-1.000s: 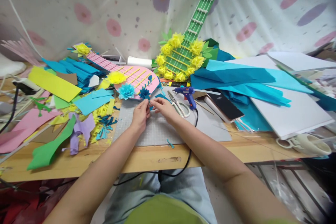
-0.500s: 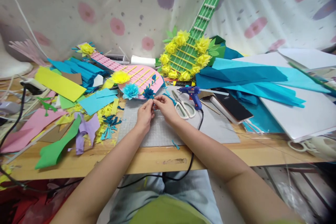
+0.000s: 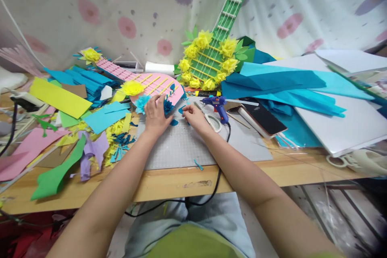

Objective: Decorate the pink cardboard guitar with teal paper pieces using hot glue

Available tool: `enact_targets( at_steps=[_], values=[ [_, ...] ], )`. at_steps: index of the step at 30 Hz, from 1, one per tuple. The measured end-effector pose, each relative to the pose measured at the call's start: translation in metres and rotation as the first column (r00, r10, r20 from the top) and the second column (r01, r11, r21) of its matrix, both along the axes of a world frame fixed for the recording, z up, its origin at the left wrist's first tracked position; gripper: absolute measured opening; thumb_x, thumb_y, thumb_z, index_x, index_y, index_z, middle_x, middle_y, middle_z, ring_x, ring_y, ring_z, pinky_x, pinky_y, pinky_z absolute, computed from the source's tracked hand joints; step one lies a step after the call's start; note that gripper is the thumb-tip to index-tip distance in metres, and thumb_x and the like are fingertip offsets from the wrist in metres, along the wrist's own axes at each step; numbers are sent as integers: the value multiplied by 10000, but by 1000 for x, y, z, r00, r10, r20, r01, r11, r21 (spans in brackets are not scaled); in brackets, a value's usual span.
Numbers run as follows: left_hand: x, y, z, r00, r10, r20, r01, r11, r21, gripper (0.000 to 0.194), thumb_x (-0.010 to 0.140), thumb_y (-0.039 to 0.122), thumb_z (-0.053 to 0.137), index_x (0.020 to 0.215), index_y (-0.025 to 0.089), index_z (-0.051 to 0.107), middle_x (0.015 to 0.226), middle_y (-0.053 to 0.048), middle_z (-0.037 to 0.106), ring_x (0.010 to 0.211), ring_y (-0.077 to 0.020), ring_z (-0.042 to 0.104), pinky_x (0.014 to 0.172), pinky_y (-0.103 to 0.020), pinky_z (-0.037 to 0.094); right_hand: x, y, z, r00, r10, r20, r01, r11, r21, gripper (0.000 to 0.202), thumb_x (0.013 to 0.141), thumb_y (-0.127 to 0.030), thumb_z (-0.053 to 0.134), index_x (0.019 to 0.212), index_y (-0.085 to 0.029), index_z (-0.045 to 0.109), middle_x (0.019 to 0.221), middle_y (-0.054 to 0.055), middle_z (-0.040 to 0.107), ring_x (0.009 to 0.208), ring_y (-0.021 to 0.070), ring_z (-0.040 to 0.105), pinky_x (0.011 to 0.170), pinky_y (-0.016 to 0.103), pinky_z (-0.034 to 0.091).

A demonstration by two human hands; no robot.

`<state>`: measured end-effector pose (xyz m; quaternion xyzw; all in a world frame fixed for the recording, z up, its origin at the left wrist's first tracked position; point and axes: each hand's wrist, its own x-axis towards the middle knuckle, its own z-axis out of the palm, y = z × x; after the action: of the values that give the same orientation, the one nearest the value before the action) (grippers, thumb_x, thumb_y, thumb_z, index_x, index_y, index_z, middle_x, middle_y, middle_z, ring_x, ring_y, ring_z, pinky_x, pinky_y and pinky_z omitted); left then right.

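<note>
Left hand: the left hand point(image 3: 155, 115) lies palm-down at the lower edge of the pink paper guitar point(image 3: 151, 84), fingers spread and pressing flat, not pinching anything.
Dark blue flower: the dark blue paper flower point(image 3: 168, 107) sits on the guitar's round body, right against the left hand's thumb side, partly covered by it.
Light blue flower: a light blue paper flower point(image 3: 141, 102) peeks out just left of that hand, touching the guitar's edge.
Right hand: the right hand point(image 3: 193, 115) rests on the grey cutting mat point(image 3: 187, 145), fingertips drawn together near a small teal paper piece point(image 3: 182, 109); whether they actually pinch it I cannot tell.
Loose bit: another teal scrap point(image 3: 174, 122) lies on the mat between the two hands.
Right of the hands: scissors point(image 3: 211, 121) just beside the right hand, then a blue glue gun point(image 3: 218, 107), and a phone point(image 3: 262, 117) further out.
Behind: a green paper guitar point(image 3: 217, 44) with yellow flowers leans against the spotted backdrop.
Left side: coloured paper scraps point(image 3: 75, 129) cover the wooden table point(image 3: 181, 183).
</note>
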<state>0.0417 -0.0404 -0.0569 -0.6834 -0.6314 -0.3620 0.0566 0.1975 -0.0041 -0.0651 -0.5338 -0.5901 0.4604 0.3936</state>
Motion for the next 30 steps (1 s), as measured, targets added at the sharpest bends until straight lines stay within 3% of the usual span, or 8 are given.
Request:
enact_targets(
  at_steps=[7, 13, 17, 21, 30],
  values=[
    [-7, 8, 4, 998, -36, -59, 37, 999, 20, 724, 702, 272, 660, 1361, 161, 381, 1348, -182, 404, 1291, -334, 335, 1072, -475, 204, -10, -2, 6, 997, 36, 65, -34, 999, -36, 176, 699, -136, 519, 839, -221, 452, 612, -61, 578, 548, 109, 537, 556, 238, 412],
    [-20, 4, 5, 991, -84, -102, 83, 996, -13, 824, 658, 312, 697, 1395, 201, 345, 1408, -166, 361, 1323, -351, 287, 1083, -496, 161, -25, 7, -4, 997, 39, 59, -34, 995, -92, 221, 676, -106, 539, 826, -225, 428, 562, -65, 566, 491, 116, 543, 488, 225, 396],
    [-20, 8, 4, 993, -67, -96, 68, 998, 10, 739, 700, 284, 644, 1382, 196, 375, 1396, -163, 386, 1317, -344, 302, 1086, -493, 158, -28, 11, -8, 996, 34, 82, -26, 994, -102, 251, 675, -105, 571, 836, -222, 419, 579, -63, 574, 472, 101, 542, 446, 198, 372],
    [-19, 13, 4, 999, -25, -45, 26, 999, 33, 695, 722, 305, 621, 1368, 198, 389, 1375, -153, 411, 1317, -326, 311, 1093, -481, 175, -30, 8, -2, 995, 35, 91, -24, 993, -113, 268, 680, -102, 581, 836, -221, 397, 591, -76, 567, 479, 88, 556, 434, 173, 382],
    [-19, 16, 5, 998, 44, 41, -45, 998, 37, 737, 681, 281, 697, 1347, 182, 397, 1349, -155, 437, 1305, -320, 331, 1100, -480, 195, -47, 4, 4, 999, -23, -26, 17, 981, -195, 292, 691, -60, 565, 861, -203, 376, 561, -72, 545, 493, 97, 565, 450, 186, 434]
  ],
)
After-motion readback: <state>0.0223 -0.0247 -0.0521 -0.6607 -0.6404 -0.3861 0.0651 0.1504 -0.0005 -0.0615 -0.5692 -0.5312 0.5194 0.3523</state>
